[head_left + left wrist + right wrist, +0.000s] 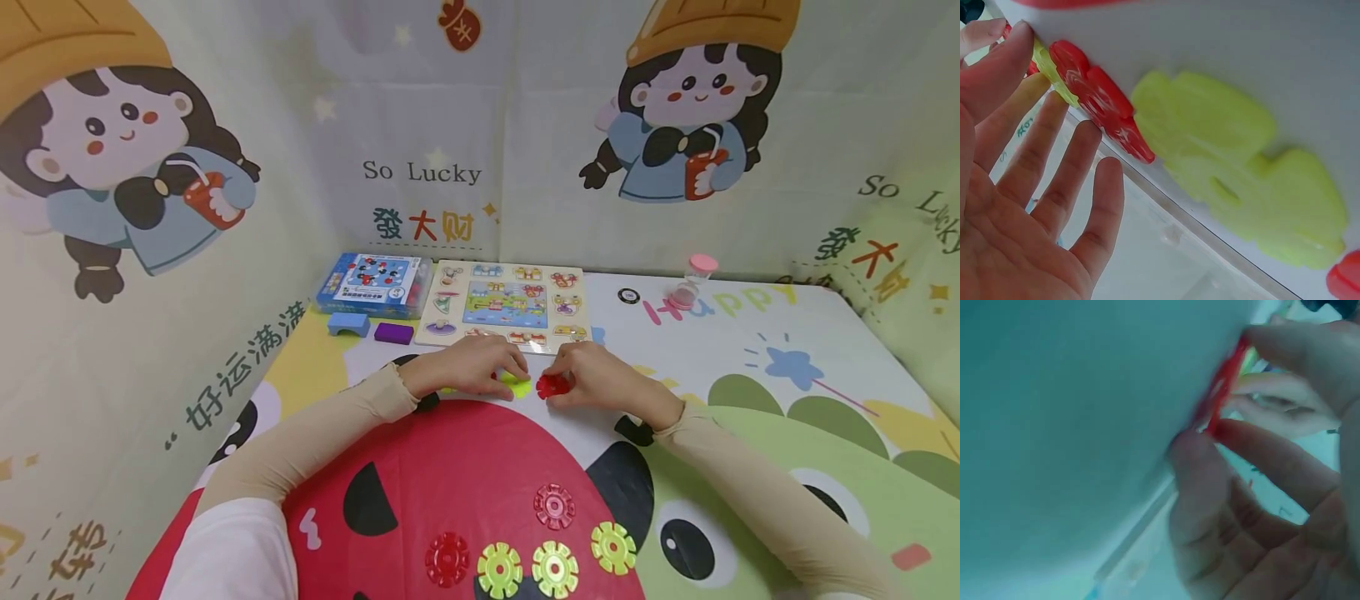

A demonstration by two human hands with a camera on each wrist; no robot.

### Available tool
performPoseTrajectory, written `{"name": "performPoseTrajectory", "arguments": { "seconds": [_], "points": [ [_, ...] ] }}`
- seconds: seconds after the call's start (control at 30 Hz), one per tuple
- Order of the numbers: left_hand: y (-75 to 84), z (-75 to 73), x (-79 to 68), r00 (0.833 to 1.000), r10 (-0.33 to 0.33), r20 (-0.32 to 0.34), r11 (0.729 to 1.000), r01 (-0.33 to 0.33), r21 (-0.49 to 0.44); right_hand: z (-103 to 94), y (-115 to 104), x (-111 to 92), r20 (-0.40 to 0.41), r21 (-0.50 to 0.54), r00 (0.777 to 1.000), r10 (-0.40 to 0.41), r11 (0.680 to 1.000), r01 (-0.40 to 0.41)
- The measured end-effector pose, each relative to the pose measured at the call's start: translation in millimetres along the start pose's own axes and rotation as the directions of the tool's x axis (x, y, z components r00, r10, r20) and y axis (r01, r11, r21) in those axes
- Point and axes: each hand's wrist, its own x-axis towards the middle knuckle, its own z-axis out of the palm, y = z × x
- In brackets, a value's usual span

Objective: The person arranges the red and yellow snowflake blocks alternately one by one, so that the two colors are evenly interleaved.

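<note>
Backing patterned tabletop [667, 346]: cartoon cloth [543, 208]; right fingers [564, 362] pinch red disc [551, 386].

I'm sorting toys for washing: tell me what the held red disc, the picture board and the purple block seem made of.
Red disc: probably plastic, likely glossy, from its even bright colour and notched rim.
Picture board: perhaps wood, smooth-looking, from its pale tan border.
Purple block: matte-looking, evenly coloured; foam or painted wood, can't tell.
</note>
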Motion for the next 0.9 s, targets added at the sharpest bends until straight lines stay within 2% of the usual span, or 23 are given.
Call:
{"name": "performPoseTrajectory", "arguments": {
  "seconds": [0.3, 0.4, 0.5, 0.6, 0.67, 0.7, 0.77, 0.83, 0.9],
  "points": [
    [-0.7, -1.3, -0.2, 1.000, -0.005, 0.003, 1.000, 0.005, -0.023, 0.6, -8.3, -0.7, 0.044, -0.030, 0.998, 0.055, 0.998, -0.053],
    [-1.2, -2.2, 0.6, 1.000, -0.012, -0.005, 0.999, 0.012, -0.032, 0.1, -11.8, -2.8, 0.022, -0.067, 0.997, 0.068, 0.996, -0.067],
    [-1.6, -1.9, 3.2, 1.000, -0.016, -0.021, 0.999, 0.015, -0.038, -2.1, -23.6, -6.7, -0.034, -0.101, 0.997, 0.075, 0.992, -0.078],
    [-0.1, -2.1, 8.6, 0.999, 0.002, -0.041, 0.999, -0.003, -0.040, -2.8, -47.3, -12.1, -0.062, -0.096, 0.998, -0.005, 0.995, -0.001],
    [2.3, -3.2, 13.2, 0.999, 0.022, -0.049, 0.999, -0.023, -0.023, -0.4, -68.7, -16.5, -0.034, -0.079, 0.992, -0.119, 0.990, 0.116],
    [4.0, -3.9, 15.8, 0.998, 0.032, -0.050, 0.999, -0.032, -0.015, 1.8, -80.5, -19.0, -0.005, -0.071, 0.982, -0.186, 0.980, 0.186],
    [8.2, -5.8, 20.8, 0.998, 0.048, -0.040, 0.999, -0.048, -0.001, 8.0, -103.7, -25.0, 0.076, -0.045, 0.945, -0.317, 0.946, 0.321],
    [12.2, -6.3, 25.2, 0.998, 0.059, -0.021, 0.998, -0.059, 0.005, 15.8, -123.3, -31.6, 0.153, -0.018, 0.889, -0.431, 0.899, 0.438],
    [16.3, -6.2, 28.5, 0.998, 0.070, 0.001, 0.998, -0.070, 0.003, 22.8, -137.8, -38.0, 0.217, 0.009, 0.832, -0.511, 0.853, 0.522]
  ]
}}
